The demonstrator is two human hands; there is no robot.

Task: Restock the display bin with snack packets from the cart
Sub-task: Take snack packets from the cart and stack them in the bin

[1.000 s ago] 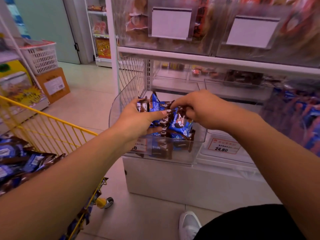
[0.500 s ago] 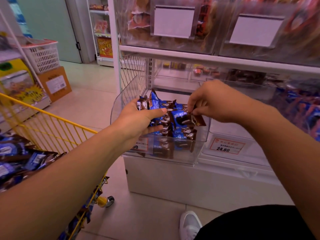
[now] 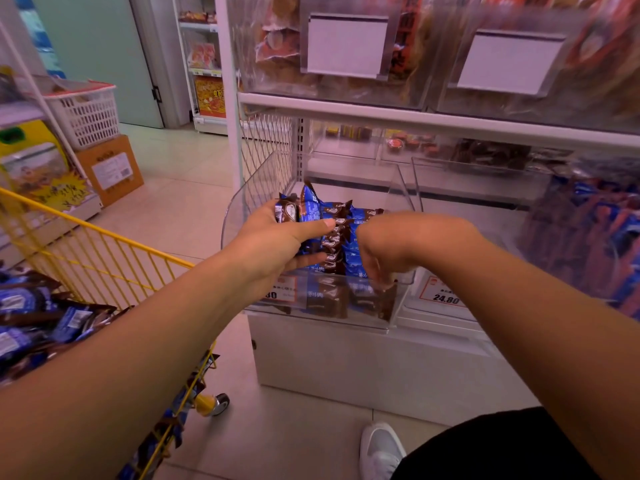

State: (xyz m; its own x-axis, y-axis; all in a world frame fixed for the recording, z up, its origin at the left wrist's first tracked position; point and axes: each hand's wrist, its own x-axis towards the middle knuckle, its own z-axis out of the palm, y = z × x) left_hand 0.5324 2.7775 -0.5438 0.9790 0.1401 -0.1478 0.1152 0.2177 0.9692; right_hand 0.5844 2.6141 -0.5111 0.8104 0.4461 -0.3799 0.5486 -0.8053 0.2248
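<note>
While left hand holds packets, right hand has dipped lower.

A shop: price tag, stocked shelves, cart.

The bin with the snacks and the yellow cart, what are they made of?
The display bin looks like clear hard plastic, glossy: you can see the snack packets and the price tag right through its walls. The cart looks like metal wire painted yellow, judging by its thin straight bars. The packets seem to be shiny plastic film, crinkled at the ends.
</note>
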